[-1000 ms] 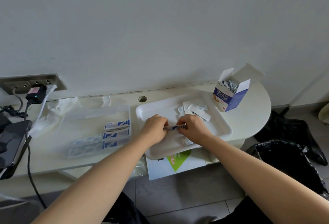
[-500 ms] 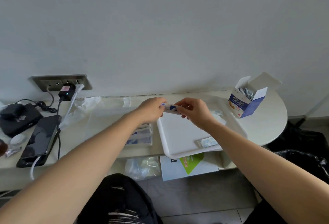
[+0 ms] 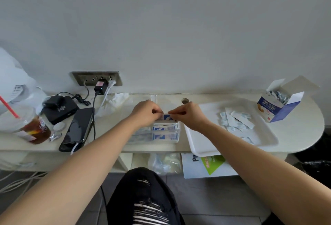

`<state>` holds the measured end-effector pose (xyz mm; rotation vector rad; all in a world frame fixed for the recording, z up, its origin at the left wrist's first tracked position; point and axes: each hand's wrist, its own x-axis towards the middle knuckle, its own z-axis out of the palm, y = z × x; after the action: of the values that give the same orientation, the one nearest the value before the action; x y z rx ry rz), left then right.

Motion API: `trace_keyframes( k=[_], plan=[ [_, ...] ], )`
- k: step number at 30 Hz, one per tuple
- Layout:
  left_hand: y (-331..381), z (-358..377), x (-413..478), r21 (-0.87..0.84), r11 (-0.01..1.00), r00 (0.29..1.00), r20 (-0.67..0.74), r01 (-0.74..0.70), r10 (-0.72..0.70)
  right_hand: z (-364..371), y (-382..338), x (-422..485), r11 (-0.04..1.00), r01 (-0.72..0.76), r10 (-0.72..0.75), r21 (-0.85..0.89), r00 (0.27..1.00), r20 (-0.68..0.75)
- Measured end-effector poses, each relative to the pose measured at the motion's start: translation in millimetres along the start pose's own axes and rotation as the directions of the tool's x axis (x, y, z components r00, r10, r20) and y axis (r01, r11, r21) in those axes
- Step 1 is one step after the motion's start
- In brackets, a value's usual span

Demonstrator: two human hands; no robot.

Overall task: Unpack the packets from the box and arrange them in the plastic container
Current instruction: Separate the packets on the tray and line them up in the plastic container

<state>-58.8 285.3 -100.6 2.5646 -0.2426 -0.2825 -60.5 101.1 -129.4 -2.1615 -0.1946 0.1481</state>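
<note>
**Two grips on one packet over the container**

Both of my hands met at the middle of the worktop (image 3: 295,135), a little way out from the wall. My left grip (image 3: 146,113) was curled, thumb and fingertips pinching the left end of a blue-and-white packet (image 3: 167,117). My right grip (image 3: 187,116) pinched the right end of that packet in the same manner, with the other fingers folded in. I held the packet flat between them, just above the far edge of the plastic container (image 3: 177,135). I could not tell whether it touched the rim.

Inside the clear container lay several more packets (image 3: 163,136), stacked flat with their blue marks facing up. Just to the right of the container sat a white tray (image 3: 202,151), its near edge overhanging the worktop. A loose heap of small packets (image 3: 234,120) lay at the tray's far right. Beyond the tray, at the far right end, the box (image 3: 276,107) stood with its flaps open and more packets showing inside.

To the left, a phone (image 3: 78,128) lay screen-up with a cable plugged in. A drink cup (image 3: 30,128) with a red straw stood near the left edge.
</note>
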Motion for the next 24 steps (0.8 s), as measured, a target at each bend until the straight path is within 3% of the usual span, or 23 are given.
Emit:
trace_keyframes(
  k=[9,14,18,24],
  plan=[
    [-15.5,14.4,14.9,0.082,0.974,0.977,-0.038,0.212,-0.21,-4.5,5.2,0.4,0.995,0.022,-0.032,-0.096,0.994,-0.104],
    [-6.8,35.9,31.7,0.127,0.946,0.951,-0.116,0.299,-0.285,-3.9,12.9,-0.7,0.993,0.007,-0.011,-0.115,1.0,-0.028],
    [2.2,52.6,36.3,0.312,0.898,0.938,-0.252,0.311,-0.237,-2.7,16.5,-2.0,0.997,0.003,-0.003,-0.079,1.0,-0.004],
    [6.2,58.5,41.5,0.41,0.853,0.938,-0.259,0.324,-0.232,-0.2,19.8,-5.0,0.995,0.034,-0.029,-0.092,0.998,0.056]
  ],
)
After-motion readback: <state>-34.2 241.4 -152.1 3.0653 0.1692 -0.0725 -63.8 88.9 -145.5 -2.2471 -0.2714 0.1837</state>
